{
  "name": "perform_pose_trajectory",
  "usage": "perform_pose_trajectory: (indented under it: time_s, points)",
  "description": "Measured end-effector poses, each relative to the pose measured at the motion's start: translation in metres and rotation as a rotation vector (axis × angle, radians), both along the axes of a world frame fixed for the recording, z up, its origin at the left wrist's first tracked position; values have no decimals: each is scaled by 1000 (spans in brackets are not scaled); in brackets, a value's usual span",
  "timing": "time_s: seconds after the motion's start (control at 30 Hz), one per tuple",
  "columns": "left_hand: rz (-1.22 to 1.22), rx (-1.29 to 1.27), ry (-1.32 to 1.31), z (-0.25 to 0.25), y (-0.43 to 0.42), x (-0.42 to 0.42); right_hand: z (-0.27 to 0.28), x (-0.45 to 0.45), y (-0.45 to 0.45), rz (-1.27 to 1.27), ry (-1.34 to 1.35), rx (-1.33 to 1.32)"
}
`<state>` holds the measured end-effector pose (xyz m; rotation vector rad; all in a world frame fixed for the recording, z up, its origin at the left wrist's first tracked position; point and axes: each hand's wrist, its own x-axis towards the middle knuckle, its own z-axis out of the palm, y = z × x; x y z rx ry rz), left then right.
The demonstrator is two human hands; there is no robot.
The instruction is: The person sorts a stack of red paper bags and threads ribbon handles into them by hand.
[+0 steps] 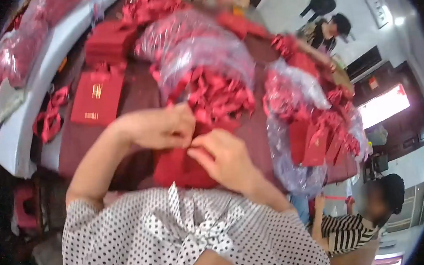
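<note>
A red bag [180, 171] lies at the table's near edge, under both hands. My left hand [164, 128] is at its upper edge with the fingers curled in. Close beside it, my right hand [224, 156] has thumb and forefinger pinched together at the bag's top. Whatever is between the fingers of either hand is too small to make out. Just beyond the hands, red ribbons [216, 95] spill from a clear plastic bag [197, 44]. To the left lies a flat red bag with gold print [97, 96].
More red bags [110, 41] are stacked at the back left, near a loose red ribbon [50, 118]. Another plastic bag of ribbons [291, 89] and red bags [315, 147] lie right. A person in stripes [349, 231] sits lower right; another person [321, 34] is at the far right.
</note>
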<state>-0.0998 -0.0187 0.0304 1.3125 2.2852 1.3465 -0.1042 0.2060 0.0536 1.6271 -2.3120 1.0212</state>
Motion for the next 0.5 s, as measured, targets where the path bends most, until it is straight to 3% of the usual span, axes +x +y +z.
perform_pose_trajectory:
  time_s: [0.1, 0.13, 0.23, 0.27, 0.5]
  points:
    - [191, -141, 244, 7, 17, 16, -7, 2, 8, -22, 38, 13]
    - [241, -201, 263, 15, 23, 24, 0, 10, 9, -134, -85, 45]
    - [196, -121, 238, 17, 20, 25, 2, 15, 14, -82, -120, -42]
    - [202, -124, 242, 21, 17, 25, -4, 11, 15, -7, -10, -48]
    - [157, 13, 233, 30, 23, 24, 5, 15, 14, -83, 12, 10]
